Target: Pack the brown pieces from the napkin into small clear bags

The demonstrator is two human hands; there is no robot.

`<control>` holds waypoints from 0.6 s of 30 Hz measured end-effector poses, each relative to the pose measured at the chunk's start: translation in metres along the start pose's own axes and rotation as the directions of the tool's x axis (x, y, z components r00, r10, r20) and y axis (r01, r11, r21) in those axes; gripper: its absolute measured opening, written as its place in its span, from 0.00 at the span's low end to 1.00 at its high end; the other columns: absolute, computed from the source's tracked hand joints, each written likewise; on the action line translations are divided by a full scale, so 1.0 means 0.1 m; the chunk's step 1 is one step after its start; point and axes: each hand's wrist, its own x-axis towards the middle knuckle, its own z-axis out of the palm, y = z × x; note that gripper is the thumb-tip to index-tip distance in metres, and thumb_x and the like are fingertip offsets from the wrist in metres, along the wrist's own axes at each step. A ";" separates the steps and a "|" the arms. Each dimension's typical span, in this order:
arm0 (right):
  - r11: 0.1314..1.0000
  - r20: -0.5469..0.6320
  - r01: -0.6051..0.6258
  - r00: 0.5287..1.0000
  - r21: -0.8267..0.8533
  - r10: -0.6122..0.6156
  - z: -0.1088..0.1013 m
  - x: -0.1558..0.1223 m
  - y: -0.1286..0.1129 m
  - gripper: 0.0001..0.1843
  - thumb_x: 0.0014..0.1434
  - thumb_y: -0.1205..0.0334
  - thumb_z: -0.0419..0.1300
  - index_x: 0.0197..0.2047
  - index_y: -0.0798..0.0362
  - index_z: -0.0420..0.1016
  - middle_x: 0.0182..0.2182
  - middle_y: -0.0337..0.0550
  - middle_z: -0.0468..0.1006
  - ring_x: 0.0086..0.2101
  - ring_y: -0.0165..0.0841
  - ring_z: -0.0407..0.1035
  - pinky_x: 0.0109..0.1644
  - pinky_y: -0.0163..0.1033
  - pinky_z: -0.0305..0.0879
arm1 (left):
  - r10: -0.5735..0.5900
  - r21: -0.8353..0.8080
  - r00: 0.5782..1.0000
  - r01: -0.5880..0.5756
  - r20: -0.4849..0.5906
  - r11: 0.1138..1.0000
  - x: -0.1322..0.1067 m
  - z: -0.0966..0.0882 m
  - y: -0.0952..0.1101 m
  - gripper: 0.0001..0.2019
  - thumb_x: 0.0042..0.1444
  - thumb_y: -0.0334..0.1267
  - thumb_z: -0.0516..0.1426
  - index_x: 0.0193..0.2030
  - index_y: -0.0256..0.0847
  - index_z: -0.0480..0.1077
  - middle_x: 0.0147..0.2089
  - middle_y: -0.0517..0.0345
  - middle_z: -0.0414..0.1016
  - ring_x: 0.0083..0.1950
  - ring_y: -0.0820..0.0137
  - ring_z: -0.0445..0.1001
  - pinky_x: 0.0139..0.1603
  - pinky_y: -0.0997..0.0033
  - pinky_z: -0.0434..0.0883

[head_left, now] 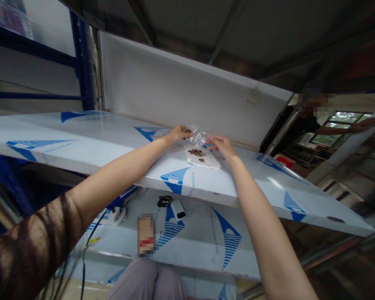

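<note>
My left hand (177, 133) is closed around some small brown stick-like pieces (186, 130), at the left side of a clear plastic bag (200, 138). On the bag's right side, the fingers of my right hand (222, 146) pinch its edge. Below the bag a white cloth or paper sheet (208, 162) lies on the film-covered shelf (112, 152). A small heap of brown pieces (196, 152) rests on this sheet, with one squarish brown piece (201, 160) apart from it. What exactly the brown pieces are is too small to tell.
On the lower shelf (203, 233) are a white device (178, 209), a coiled black cable (164, 201), a white plug (115, 214) and a blurred-out upright item (146, 234). A dark panel (187, 25) hangs overhead. At right, a person (303, 121) stands beyond the shelf.
</note>
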 end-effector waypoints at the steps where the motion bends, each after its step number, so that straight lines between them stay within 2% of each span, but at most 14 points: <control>1: 1.000 0.008 0.012 1.000 -0.015 -0.012 0.01 0.02 0.03 0.10 0.59 0.59 0.57 0.39 0.56 0.77 0.42 0.51 0.81 0.38 0.35 0.76 0.42 0.37 0.70 | 0.005 0.016 1.000 -0.005 -0.001 1.000 0.01 0.01 -0.01 0.06 0.47 0.28 0.62 0.24 0.35 0.69 0.23 0.62 0.67 0.25 0.75 0.62 0.32 0.72 0.62; 5: 0.997 0.054 0.056 0.997 -0.046 -0.053 0.01 0.10 0.16 0.07 0.57 0.62 0.60 0.32 0.56 0.78 0.38 0.51 0.82 0.37 0.35 0.76 0.41 0.38 0.70 | 0.040 0.019 0.999 -0.039 -0.020 0.999 0.06 0.05 -0.05 0.07 0.46 0.27 0.62 0.23 0.36 0.67 0.21 0.63 0.65 0.25 0.75 0.63 0.33 0.71 0.63; 8: 0.992 0.044 0.052 0.998 -0.114 -0.047 -0.01 0.14 0.24 0.08 0.56 0.62 0.60 0.32 0.56 0.79 0.36 0.50 0.82 0.34 0.34 0.76 0.41 0.38 0.70 | 0.052 -0.035 0.997 -0.054 -0.058 0.998 0.10 0.07 -0.09 0.07 0.45 0.26 0.63 0.29 0.36 0.68 0.26 0.59 0.71 0.30 0.72 0.69 0.37 0.70 0.65; 11: 0.972 0.046 0.028 0.999 -0.234 -0.017 -0.02 0.15 0.28 0.09 0.56 0.61 0.61 0.35 0.56 0.81 0.35 0.49 0.83 0.33 0.34 0.75 0.41 0.37 0.69 | 0.053 -0.083 0.996 -0.059 -0.074 0.995 0.13 0.08 -0.12 0.12 0.45 0.27 0.64 0.35 0.37 0.67 0.29 0.59 0.75 0.34 0.71 0.72 0.41 0.70 0.67; 15: 0.885 0.054 0.026 0.999 -0.465 -0.001 -0.02 0.09 0.28 0.11 0.55 0.57 0.61 0.36 0.54 0.82 0.36 0.48 0.83 0.34 0.36 0.75 0.40 0.38 0.67 | 0.121 -0.110 0.993 -0.121 -0.012 0.987 0.14 0.07 -0.11 0.13 0.43 0.26 0.63 0.38 0.36 0.69 0.30 0.56 0.78 0.36 0.69 0.75 0.44 0.69 0.68; 18: 0.823 0.063 0.050 0.998 -0.566 -0.017 -0.02 0.05 0.25 0.12 0.53 0.54 0.63 0.36 0.51 0.83 0.35 0.46 0.83 0.34 0.38 0.75 0.39 0.39 0.66 | 0.168 -0.084 0.986 -0.169 -0.019 0.982 0.12 0.06 -0.07 0.09 0.44 0.26 0.62 0.36 0.33 0.72 0.29 0.53 0.78 0.34 0.68 0.75 0.42 0.68 0.69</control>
